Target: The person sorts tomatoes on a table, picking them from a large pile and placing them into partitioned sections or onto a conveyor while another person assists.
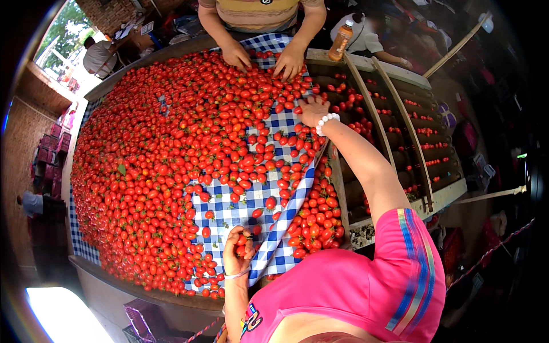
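Note:
A great heap of red cherry tomatoes (148, 206) covers a blue-and-white checked cloth (229, 214) on a large table. Low in the view, my left hand (233, 257), a band on its wrist, is curled around a few cherry tomatoes. My right hand (313, 112), with a white bead bracelet (326, 122), reaches far across to the cloth's right edge. Its fingers are spread, and a tomato touches the fingertips. Beneath a raised fold of cloth (289, 208), more tomatoes (314, 223) lie along the table's right side.
Opposite me, another person's two hands (263, 60) work among the tomatoes. A slatted rack with wooden dividers (369, 111) adjoins the table on the right, tomatoes lying in its channels. An orange drink bottle (341, 41) stands on its far end. Crates (146, 320) sit below the near edge.

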A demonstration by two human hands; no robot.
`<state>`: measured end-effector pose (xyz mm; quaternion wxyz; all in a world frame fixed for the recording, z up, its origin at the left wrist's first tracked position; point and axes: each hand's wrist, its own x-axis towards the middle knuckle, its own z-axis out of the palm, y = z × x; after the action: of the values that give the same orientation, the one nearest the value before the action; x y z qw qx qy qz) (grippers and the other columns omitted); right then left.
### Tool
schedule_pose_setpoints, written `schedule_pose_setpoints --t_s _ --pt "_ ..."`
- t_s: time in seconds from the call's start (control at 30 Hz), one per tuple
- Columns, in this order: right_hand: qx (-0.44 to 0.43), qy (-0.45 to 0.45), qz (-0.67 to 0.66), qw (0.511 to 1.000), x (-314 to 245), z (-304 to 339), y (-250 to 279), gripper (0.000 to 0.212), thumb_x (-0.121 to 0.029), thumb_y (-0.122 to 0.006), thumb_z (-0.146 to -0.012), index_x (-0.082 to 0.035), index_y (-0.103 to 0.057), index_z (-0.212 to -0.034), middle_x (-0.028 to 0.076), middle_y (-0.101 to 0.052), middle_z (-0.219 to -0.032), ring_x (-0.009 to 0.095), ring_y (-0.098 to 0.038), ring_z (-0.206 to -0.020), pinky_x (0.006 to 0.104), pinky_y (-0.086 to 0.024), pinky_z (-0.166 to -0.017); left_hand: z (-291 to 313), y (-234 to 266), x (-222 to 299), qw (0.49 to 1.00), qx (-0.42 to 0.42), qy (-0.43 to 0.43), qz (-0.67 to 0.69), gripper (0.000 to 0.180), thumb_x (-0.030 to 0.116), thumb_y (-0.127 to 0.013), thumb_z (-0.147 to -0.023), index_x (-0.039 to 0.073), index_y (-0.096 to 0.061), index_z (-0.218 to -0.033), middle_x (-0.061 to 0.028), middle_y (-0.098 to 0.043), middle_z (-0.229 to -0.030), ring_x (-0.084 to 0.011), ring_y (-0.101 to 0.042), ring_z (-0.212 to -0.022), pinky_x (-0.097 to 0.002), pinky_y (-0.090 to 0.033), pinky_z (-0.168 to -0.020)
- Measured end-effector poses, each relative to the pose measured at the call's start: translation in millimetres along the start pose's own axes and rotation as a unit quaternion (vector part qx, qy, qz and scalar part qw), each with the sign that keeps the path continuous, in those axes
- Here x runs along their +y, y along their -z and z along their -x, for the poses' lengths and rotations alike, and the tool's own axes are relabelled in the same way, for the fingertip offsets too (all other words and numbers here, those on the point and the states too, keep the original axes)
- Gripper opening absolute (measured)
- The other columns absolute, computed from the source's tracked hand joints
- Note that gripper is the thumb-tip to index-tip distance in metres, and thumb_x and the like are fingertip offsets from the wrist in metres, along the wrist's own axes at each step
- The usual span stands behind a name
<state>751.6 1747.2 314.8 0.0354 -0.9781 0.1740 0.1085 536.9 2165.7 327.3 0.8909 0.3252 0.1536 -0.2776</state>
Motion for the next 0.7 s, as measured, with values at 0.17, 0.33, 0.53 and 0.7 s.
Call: schedule_pose_setpoints --t_s 0.17,0.33,0.53,0.7 --pt "0.077 0.222 -0.078 0.969 -50 13 -4 0.061 -0.012 -0.053 -0.092 -0.02 -0.038 -0.15 0.011 -0.025 -0.16 0.036 -0.021 -0.147 0.0599 -0.021 -0.116 1 1 0 1.0 0.001 -0.001 -0.008 0.026 0.019 -0.057 -0.092 0.005 -0.059 -0.114 -0.0117 -0.061 -0.1 -0.0111 -0.046 -0.057 -0.0199 -0.032 -0.042" --pt "0.014 0.259 -0.057 0.964 -97 11 -5 0.051 -0.034 -0.047 -0.1 -0.021 -0.041 -0.15 0.008 -0.022 -0.161 0.033 -0.018 -0.149 0.0607 -0.016 -0.117 0 7 -2 1.0 0.015 -0.004 -0.006 0.026 0.019 -0.057 -0.092 0.006 -0.06 -0.113 -0.0112 -0.062 -0.1 -0.0116 -0.046 -0.056 -0.0203 -0.032 -0.041" --pt "0.068 0.102 -0.044 0.991 -100 -14 -1 0.051 -0.028 -0.047 -0.099 -0.019 -0.041 -0.149 0.013 -0.028 -0.159 0.036 -0.018 -0.149 0.0609 -0.016 -0.117 -2 2 -1 1.0 0.007 -0.002 -0.02 0.025 0.02 -0.057 -0.092 0.006 -0.059 -0.113 -0.0108 -0.061 -0.099 -0.012 -0.048 -0.057 -0.021 -0.034 -0.042" --pt "0.04 0.359 -0.115 0.925 -164 31 -11 0.067 -0.045 -0.056 -0.095 -0.018 -0.033 -0.152 0.013 -0.022 -0.161 0.042 -0.016 -0.148 0.0654 -0.014 -0.117 1 13 -1 1.0 -0.001 -0.005 -0.027 0.024 0.02 -0.054 -0.094 0.006 -0.058 -0.114 -0.0104 -0.059 -0.101 -0.0122 -0.049 -0.058 -0.0211 -0.034 -0.043"
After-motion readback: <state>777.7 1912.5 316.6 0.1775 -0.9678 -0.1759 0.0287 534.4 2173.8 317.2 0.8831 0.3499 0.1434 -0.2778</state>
